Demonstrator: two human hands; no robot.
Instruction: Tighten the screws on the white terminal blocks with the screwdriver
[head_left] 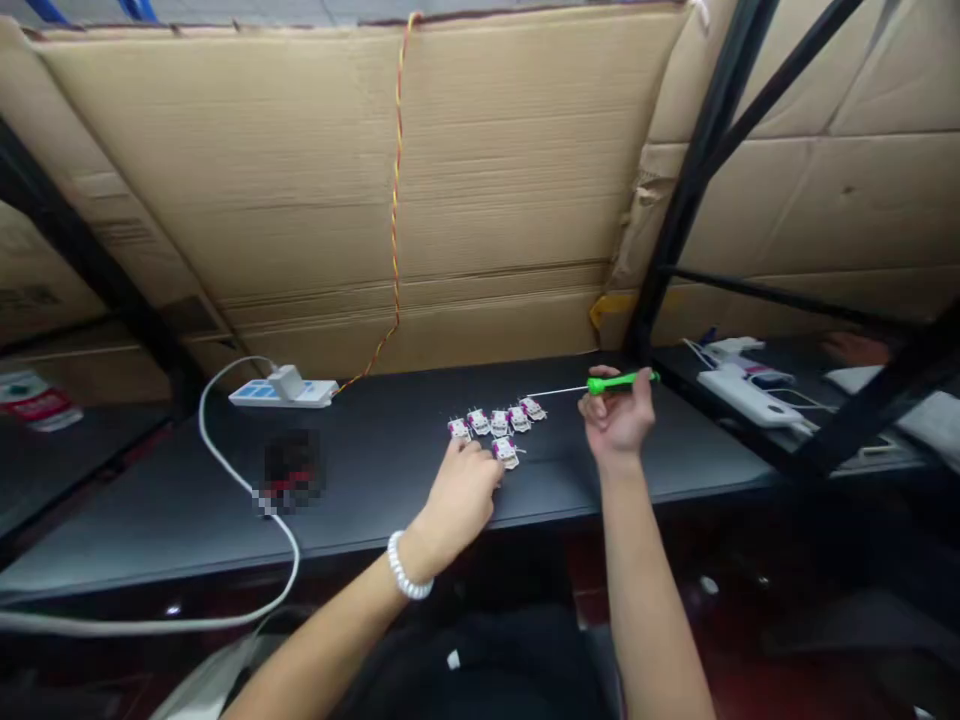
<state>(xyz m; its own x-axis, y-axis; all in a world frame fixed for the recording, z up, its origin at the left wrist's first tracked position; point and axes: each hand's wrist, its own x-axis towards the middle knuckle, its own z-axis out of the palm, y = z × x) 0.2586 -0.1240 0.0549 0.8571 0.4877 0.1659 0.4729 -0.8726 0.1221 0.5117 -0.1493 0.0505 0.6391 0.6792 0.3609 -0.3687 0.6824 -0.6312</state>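
My right hand point(619, 420) is closed around the green handle of a screwdriver point(622, 382). Its thin shaft points left, with the tip just above the right end of a row of small white-and-purple parts point(499, 422). Another small white-and-purple part point(505, 452) sits in front of this row, against the thumb side of my left hand point(463, 490). The fingers of that hand are curled, and their tips are close to the leftmost part point(458, 429) of the row. The hand itself partly hides its grip. A white coiled band circles my left wrist.
A white power strip point(247, 393) with a plugged-in charger point(286, 382) lies at the back left of the black shelf point(375, 470). Its white cable point(217, 450) loops forward. Cardboard point(300, 180) stands behind, with black metal posts point(679, 200) at the sides. A second strip point(750, 397) lies right.
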